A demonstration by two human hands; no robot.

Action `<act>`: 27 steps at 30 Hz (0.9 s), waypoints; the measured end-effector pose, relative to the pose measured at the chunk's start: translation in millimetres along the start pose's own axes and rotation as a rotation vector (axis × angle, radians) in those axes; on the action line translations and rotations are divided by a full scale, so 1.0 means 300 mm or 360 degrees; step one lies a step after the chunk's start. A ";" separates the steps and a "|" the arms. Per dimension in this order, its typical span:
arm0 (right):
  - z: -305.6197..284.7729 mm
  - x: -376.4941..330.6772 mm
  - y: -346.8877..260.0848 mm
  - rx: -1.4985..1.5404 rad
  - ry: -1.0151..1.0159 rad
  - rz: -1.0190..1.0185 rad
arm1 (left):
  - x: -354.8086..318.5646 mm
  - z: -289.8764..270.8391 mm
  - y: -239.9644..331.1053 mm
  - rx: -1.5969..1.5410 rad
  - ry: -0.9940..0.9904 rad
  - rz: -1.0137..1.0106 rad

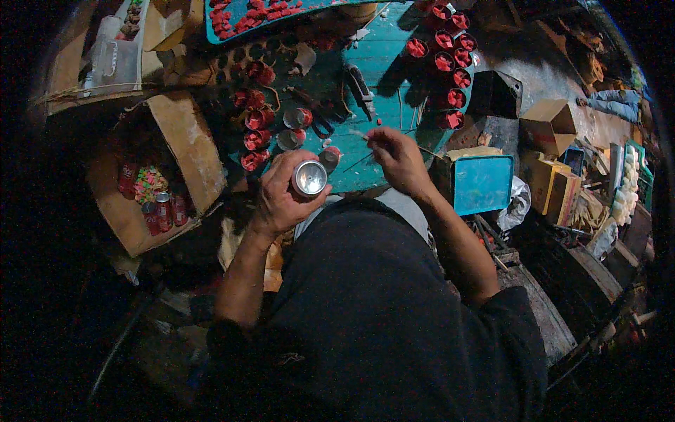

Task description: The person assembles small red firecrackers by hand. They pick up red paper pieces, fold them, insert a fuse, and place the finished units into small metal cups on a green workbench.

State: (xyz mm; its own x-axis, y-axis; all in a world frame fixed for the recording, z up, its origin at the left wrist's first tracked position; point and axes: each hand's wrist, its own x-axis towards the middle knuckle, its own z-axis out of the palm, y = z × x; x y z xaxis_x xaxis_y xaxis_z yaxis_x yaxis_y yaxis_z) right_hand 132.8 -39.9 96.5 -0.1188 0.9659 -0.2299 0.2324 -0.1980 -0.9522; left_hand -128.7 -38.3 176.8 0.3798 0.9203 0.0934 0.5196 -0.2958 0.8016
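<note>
Silver can (309,177) clasped end-up in left hand (281,200) near counter's (383,60) front edge. Thin wire (358,133) pinched in right hand (397,158). Could slip if either grip loosens, or prick fingers.

The one view sits on my head and looks steeply down over my chest and lap, close enough that my dark shirt fills the lower middle. It faces forward onto the teal table (383,60) just ahead of me, where my forearms come up from below. The fisheye bends everything toward a dark round rim.
</note>
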 end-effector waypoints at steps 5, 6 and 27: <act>-0.079 -0.137 -0.386 -0.0529 -0.0179 -0.0549 | 0.033 -0.014 0.059 0.0141 -0.0040 -0.0084; -0.069 -0.141 -0.399 -0.0612 -0.0134 -0.0638 | 0.034 -0.012 0.062 0.0151 -0.0035 -0.0057; -0.059 -0.099 -0.374 -0.1137 -0.0279 -0.0638 | 0.075 -0.002 0.062 0.0369 0.0016 0.0227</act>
State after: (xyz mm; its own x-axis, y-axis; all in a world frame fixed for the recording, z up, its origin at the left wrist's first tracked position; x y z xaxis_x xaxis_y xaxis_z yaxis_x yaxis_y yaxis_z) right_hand 127.4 -43.4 213.6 -0.4572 0.8892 0.0149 0.6895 0.3650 -0.6256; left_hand -110.9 -22.9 194.0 0.4549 0.8672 0.2026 0.6230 -0.4725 0.6234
